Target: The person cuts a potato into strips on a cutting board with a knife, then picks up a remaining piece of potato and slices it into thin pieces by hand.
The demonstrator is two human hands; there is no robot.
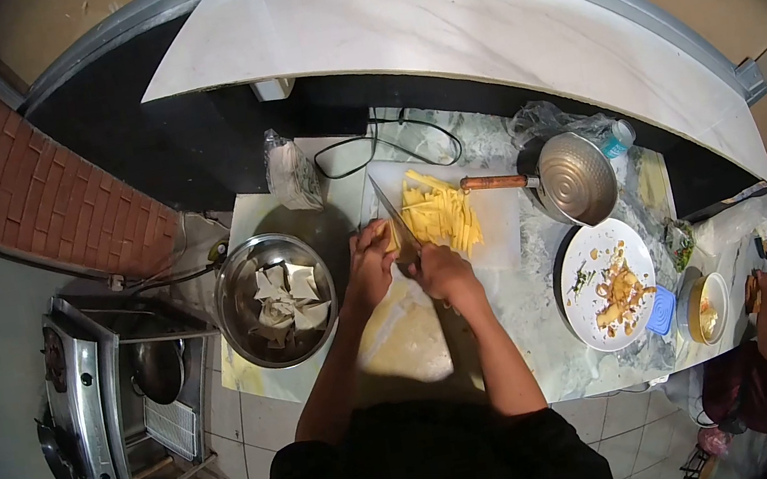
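Note:
A knife (391,203) is gripped by its handle in my right hand (444,273), its blade pointing away from me and slanting left. My left hand (368,262) has its fingers curled over a yellow piece of potato (390,235) just left of the blade. Both hands are over the white cutting board (502,238). Right of the blade lies a heap of yellow potato strips (441,216). The lower part of the piece is hidden by my fingers.
Left stands a steel bowl (231,341) holding white folded pieces. A saucepan (578,176) and a white plate (582,333) with peelings are right. A black cable (375,144) lies behind the board. Another person's hand (761,283) is far right; a gas stove (91,410) is left.

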